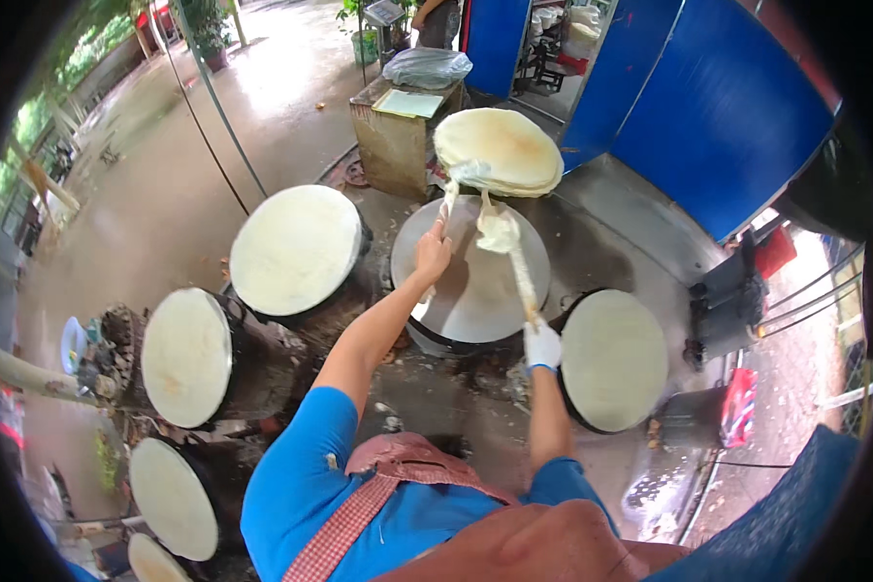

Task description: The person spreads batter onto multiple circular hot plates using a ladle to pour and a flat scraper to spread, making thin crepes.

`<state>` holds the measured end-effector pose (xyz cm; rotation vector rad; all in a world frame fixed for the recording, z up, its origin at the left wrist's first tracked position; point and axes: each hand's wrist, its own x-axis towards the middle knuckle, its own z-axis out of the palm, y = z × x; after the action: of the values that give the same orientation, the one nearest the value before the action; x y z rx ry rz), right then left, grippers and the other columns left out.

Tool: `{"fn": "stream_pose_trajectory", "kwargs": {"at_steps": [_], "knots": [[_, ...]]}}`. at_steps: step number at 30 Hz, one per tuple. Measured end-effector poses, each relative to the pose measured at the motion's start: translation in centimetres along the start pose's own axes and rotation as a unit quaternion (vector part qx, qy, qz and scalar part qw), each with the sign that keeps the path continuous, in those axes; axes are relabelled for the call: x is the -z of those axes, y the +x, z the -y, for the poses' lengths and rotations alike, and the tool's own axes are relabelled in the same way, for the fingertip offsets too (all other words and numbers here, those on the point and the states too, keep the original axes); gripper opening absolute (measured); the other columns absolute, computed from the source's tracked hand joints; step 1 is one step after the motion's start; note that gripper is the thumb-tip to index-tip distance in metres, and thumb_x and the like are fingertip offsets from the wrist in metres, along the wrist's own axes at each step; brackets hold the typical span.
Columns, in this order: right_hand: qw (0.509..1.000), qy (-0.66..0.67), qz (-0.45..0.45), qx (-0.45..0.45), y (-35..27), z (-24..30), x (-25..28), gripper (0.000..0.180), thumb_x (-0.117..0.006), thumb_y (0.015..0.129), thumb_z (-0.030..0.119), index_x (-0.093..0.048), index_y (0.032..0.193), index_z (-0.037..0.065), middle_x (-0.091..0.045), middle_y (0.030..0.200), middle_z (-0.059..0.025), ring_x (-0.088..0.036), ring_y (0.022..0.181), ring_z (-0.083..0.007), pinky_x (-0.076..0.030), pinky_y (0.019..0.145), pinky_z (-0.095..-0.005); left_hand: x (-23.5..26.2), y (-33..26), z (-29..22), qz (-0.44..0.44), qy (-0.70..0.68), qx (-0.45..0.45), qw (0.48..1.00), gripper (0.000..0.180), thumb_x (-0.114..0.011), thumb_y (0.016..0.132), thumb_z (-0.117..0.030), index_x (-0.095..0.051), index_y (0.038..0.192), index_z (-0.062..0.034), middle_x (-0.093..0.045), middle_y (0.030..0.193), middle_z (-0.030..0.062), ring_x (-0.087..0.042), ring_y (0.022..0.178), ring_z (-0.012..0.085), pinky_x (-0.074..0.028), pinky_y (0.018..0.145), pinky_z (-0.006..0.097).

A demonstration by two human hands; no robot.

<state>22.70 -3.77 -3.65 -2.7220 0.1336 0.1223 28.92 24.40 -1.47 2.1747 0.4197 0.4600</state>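
Note:
My bare left hand point(434, 252) is closed on the handle of a pale scraper-like tool point(451, 199). Its whitish, blurred end lies against the near edge of a stack of thin round flatbreads point(504, 145). In a white glove, my right hand point(541, 344) grips a long stick point(522, 276) coated in pale batter. A thick clump of batter point(498, 233) clings to that stick near its far end, above the round grey griddle point(466, 291). Most of the griddle surface shows bare metal, with a small white smear at its left, near my left forearm.
Round griddles covered with pale sheets stand around me: one at the upper left point(296, 250), one at the left point(187, 357), one lower left point(174, 499), one at the right point(614, 361). A box-like stand point(388, 145) and blue panels point(718, 107) are beyond.

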Motion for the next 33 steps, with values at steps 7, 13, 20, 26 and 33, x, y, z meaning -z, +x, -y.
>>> {"fn": "stream_pose_trajectory", "kwargs": {"at_steps": [7,13,20,26,33], "knots": [[0.943,0.323,0.037,0.066,4.3,5.5,-6.8,0.033,-0.058,0.077,0.032,-0.064,0.105,0.016,-0.065,0.086,-0.0170,-0.062,0.080,-0.0322,-0.048,0.071,-0.0404,8.6,-7.3,5.9,0.001,-0.076,-0.047,0.996,0.069,-0.044,0.073,-0.005,-0.027,0.139,-0.0142,-0.047,0.128,0.0158,-0.056,0.102,0.0261,-0.045,0.080,0.031],[0.870,0.490,-0.038,-0.040,5.5,-5.0,-6.7,0.037,-0.064,0.074,0.019,-0.062,0.107,0.004,-0.066,0.090,-0.0147,-0.063,0.075,-0.0213,-0.049,0.067,-0.0322,18.3,-26.4,10.2,0.097,-0.335,0.390,0.852,0.069,-0.046,0.077,0.002,-0.025,0.136,-0.0270,-0.037,0.055,-0.0004,-0.031,0.033,0.0099,-0.027,0.029,0.024],[0.926,0.369,0.079,0.025,1.4,4.8,-2.8,0.038,-0.067,0.072,0.024,-0.064,0.105,0.005,-0.066,0.089,-0.0136,-0.060,0.073,-0.0198,-0.047,0.072,-0.0291,22.6,-30.2,10.8,0.085,-0.416,0.472,0.772,0.056,-0.047,0.082,-0.001,-0.028,0.127,-0.0265,-0.032,0.054,-0.0009,-0.029,0.034,0.0078,-0.024,0.028,0.022],[0.835,0.523,0.132,-0.112,-0.1,4.1,-4.9,0.033,-0.067,0.073,0.017,-0.064,0.103,0.003,-0.057,0.072,-0.0012,-0.043,0.051,-0.0078,-0.038,0.048,-0.0262,22.6,-29.3,9.6,0.073,-0.450,0.479,0.751,0.050,-0.046,0.083,-0.001,-0.029,0.122,-0.0262,-0.031,0.053,-0.0014,-0.029,0.035,0.0077,-0.024,0.028,0.021],[0.833,0.494,0.222,-0.113,4.5,-1.4,0.6,0.026,-0.065,0.075,0.018,-0.066,0.101,0.017,-0.047,0.053,0.0042,-0.035,0.037,-0.0057,-0.024,0.033,-0.0242,20.2,-30.6,4.6,0.047,-0.467,0.483,0.740,0.040,-0.048,0.084,-0.003,-0.032,0.113,-0.0250,-0.028,0.051,-0.0019,-0.028,0.034,0.0076,-0.023,0.028,0.022]]}}
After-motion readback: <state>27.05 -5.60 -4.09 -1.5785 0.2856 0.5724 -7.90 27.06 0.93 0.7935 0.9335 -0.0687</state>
